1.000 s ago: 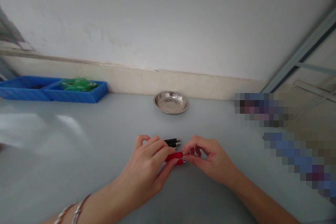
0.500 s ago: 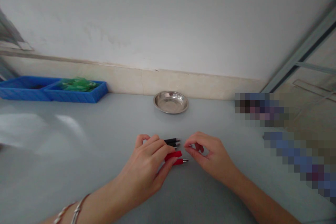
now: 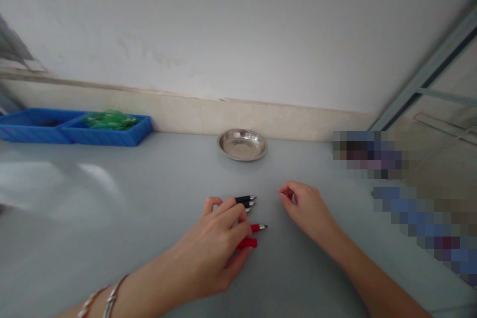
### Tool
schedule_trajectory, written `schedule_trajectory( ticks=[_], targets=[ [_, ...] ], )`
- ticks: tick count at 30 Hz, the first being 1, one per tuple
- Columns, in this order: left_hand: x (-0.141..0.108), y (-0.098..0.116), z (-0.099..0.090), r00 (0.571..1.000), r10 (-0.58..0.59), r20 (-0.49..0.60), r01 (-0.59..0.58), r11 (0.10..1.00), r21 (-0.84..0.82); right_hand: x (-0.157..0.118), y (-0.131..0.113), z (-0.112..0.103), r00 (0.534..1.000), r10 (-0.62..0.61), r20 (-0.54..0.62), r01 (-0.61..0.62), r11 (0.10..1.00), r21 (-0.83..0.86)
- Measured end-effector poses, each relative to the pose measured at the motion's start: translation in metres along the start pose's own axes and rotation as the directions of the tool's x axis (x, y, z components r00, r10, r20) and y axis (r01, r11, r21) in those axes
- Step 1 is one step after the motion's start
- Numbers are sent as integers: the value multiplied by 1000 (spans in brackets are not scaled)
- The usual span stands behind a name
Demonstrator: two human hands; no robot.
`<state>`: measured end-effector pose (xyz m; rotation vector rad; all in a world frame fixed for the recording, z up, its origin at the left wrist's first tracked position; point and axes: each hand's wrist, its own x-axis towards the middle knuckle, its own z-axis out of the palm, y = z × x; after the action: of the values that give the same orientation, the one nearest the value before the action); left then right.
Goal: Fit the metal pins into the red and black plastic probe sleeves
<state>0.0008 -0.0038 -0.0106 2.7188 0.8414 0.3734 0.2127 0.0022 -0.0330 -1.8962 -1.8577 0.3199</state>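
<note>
My left hand (image 3: 225, 238) is closed on a red pen (image 3: 249, 243), and the end toward the right shows no metal tip. Just beyond it a second red pen (image 3: 260, 228) points right with its silver tip; my fingers partly cover it. Several black pens (image 3: 244, 199) with silver tips lie side by side past my left fingers, their rear parts hidden by the hand. My right hand (image 3: 303, 203) hovers to the right of the pens, thumb and forefinger pinched together. What the pinch holds, if anything, is too small to make out.
A round steel dish (image 3: 242, 145) stands near the wall, beyond the pens. At the far left, two joined blue trays (image 3: 108, 136) sit against the wall, one with green plastic-looking pieces (image 3: 112, 120), the other with dark items. Pixelated areas cover the right side.
My right hand has drawn away to the right and slightly back toward the wall. The red pen in my left hand has come nearer me, now on the near side of the other red pen.
</note>
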Motion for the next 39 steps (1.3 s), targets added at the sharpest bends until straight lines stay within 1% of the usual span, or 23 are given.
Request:
schedule_trajectory(
  ticks=[3, 6, 8, 12, 15, 25, 30, 34, 39],
  targets=[
    [0, 2, -2, 998, -14, 54, 14, 1000, -3, 1, 3, 1, 999, 41, 13, -40, 998, -43],
    [1, 2, -4, 994, -4, 108, 4, 1000, -4, 2, 6, 2, 997, 68, 27, -65, 993, -98],
    [1, 2, -5, 992, -9, 125, 9, 1000, 3, 2, 8, 2, 995, 82, 51, -75, 988, -133],
    [1, 3, -6, 992, -27, 122, 24, 999, 22, 3, 10, 2, 987, 126, 96, -106, 976, -188],
    [1, 3, -6, 992, -23, 128, 22, 1000, 17, 3, 9, 1, 985, 139, 106, -116, 972, -205],
    [1, 4, -5, 996, -18, 83, 16, 1000, 23, 1, 9, 0, 990, 105, 92, -85, 975, -206],
    [1, 3, -3, 999, -6, 45, 4, 999, 33, 1, 8, 0, 991, 109, 77, -90, 972, -216],
    [1, 2, -2, 998, -6, 67, 4, 1000, 23, 1, 9, 0, 990, 110, 91, -86, 967, -239],
    [1, 0, -2, 999, -5, 53, 5, 1000, 2, 0, 11, 2, 998, 54, 31, -44, 965, -260]
  ],
)
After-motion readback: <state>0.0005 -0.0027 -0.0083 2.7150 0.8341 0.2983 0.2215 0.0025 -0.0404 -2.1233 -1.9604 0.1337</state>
